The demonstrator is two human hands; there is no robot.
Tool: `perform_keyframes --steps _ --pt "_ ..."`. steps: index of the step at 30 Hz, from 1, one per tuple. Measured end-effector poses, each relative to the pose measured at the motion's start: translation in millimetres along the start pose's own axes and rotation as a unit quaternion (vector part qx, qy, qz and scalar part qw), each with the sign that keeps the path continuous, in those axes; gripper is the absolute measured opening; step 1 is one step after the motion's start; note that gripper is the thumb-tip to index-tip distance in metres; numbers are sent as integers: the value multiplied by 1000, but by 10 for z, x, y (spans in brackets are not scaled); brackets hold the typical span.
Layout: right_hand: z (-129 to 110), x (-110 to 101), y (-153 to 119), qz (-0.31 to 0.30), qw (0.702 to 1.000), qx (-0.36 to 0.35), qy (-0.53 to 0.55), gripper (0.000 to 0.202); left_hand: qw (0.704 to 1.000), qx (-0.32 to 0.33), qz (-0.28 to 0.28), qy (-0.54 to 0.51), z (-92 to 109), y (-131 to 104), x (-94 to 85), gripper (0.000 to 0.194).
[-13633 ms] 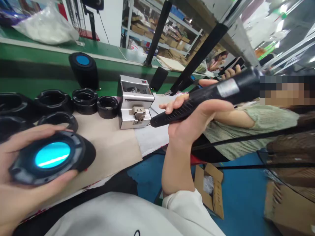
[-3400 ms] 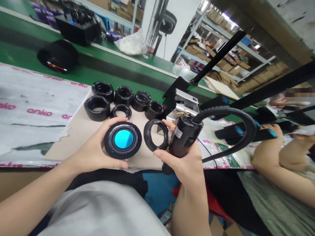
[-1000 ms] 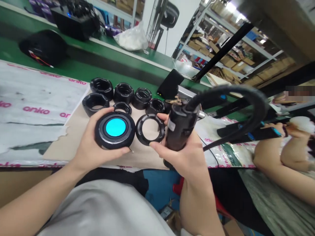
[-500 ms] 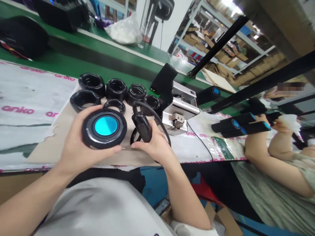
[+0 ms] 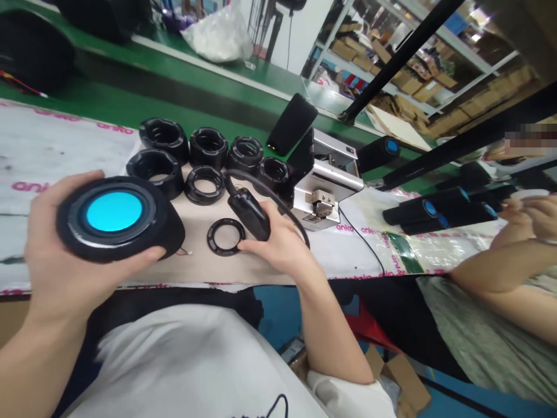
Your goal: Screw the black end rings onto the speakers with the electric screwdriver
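My left hand (image 5: 65, 255) grips a round black speaker housing (image 5: 117, 217) with a bright blue centre, held up above the near table edge; thin wires trail from its right side. My right hand (image 5: 281, 247) rests on the brown board, wrapped around a black electric screwdriver (image 5: 248, 212) whose cable loops over the hand. A thin black ring (image 5: 225, 236) lies flat on the board just left of my right fingertips. Several thicker black rings (image 5: 208, 148) stand in two rows behind it.
A silver screw feeder box (image 5: 324, 188) sits right of the rings, a black phone (image 5: 291, 123) propped behind it. A green conveyor (image 5: 130, 93) runs along the back. Black cylinders with blue ends (image 5: 435, 210) lie at right, near another person's arm (image 5: 491, 273).
My left hand has carried the blue-centred housing to the left and closer. The thin ring now lies flat on the board, and my right hand has lowered the screwdriver onto the table.
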State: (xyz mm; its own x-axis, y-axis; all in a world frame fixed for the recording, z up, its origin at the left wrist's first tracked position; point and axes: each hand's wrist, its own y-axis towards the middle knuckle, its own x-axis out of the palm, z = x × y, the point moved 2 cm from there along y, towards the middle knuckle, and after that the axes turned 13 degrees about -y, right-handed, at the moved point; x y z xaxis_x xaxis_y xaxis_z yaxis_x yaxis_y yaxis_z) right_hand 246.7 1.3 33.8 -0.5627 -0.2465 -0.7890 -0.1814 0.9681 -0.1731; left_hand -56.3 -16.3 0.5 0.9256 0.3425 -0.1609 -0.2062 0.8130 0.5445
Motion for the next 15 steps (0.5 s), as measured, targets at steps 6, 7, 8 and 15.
perform_keyframes --steps 6,7,8,15 --pt "24 112 21 -56 995 -47 -62 79 1000 15 -19 -17 -44 19 67 125" --pt "12 169 34 -58 995 -50 -69 76 999 14 -23 -24 -67 18 58 129" --pt "4 215 43 -57 994 -51 -75 71 999 13 -29 -32 -85 20 44 131" --pt "-29 -7 -49 33 998 3 -51 63 989 -2 -132 -61 65 138 25 108"
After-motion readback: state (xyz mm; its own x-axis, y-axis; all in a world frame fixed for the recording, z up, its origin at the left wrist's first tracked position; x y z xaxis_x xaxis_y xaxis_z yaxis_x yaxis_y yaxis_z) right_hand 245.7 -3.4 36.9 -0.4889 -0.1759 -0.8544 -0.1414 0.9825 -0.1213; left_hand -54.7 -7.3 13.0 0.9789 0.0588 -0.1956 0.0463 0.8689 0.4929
